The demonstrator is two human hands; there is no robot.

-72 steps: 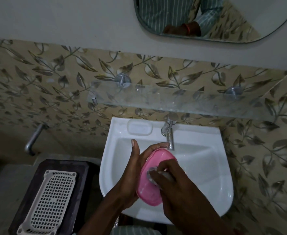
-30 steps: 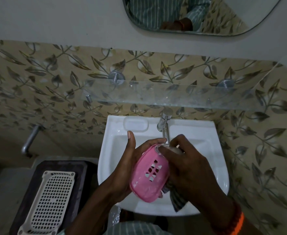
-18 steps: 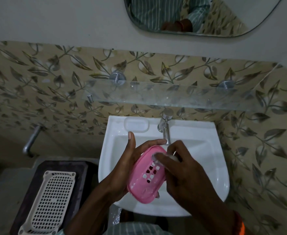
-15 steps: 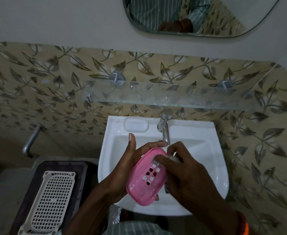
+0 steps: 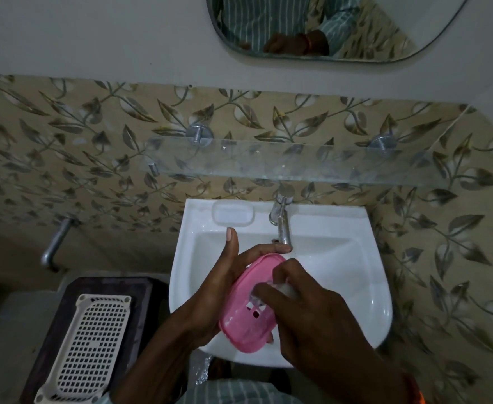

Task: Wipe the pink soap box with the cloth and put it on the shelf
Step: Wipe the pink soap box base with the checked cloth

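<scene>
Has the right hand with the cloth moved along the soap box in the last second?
Yes. The right hand has slid the cloth from the end of the pink soap box nearest the tap toward its slotted middle, away from the tap.

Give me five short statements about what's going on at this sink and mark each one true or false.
1. The left hand holds the pink soap box over the white sink. True.
2. The soap box already sits on the glass shelf. False: it is in the hand, and the shelf holds nothing.
3. The right hand presses a cloth against the box. True.
4. Water runs from the tap. False: no stream is visible.
5. A cream perforated tray lies inside the sink. False: it rests on a dark surface left of the sink.
</scene>
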